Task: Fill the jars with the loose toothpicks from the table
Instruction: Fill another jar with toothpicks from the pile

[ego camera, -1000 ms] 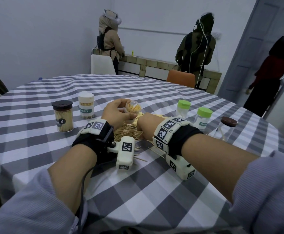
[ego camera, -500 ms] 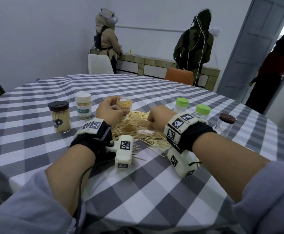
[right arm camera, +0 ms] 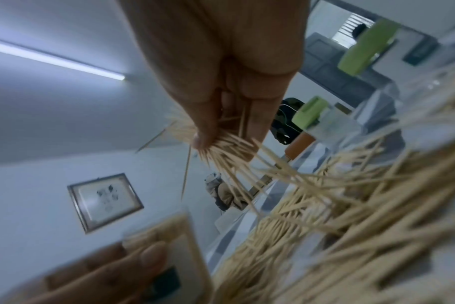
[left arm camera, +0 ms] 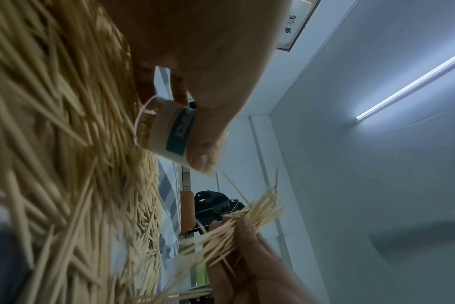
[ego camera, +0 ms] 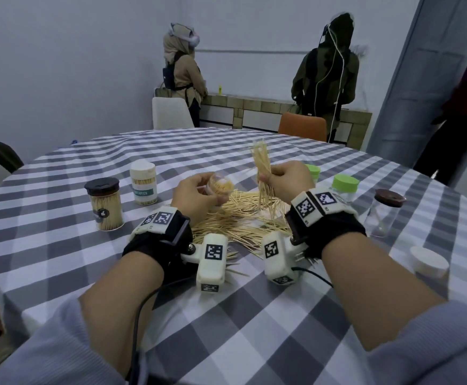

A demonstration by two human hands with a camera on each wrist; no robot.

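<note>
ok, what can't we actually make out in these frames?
- Jar fill level: head view, left hand wraps it; blurred in the right wrist view.
- Count in the bundle: right hand covers its middle, sticks motion-blurred.
- Far green-lid jar: head view, mostly behind the right hand.
- Brown-lid jar contents: too small to tell.
- Table under the pile: hidden by sticks and wrist cameras.

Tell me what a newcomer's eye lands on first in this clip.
The right hand holds up a splayed bundle of pale wooden toothpicks above the big loose toothpick heap mid-table. Beside it, the left hand tilts a small clear open jar, already holding toothpicks, toward the bundle.
</note>
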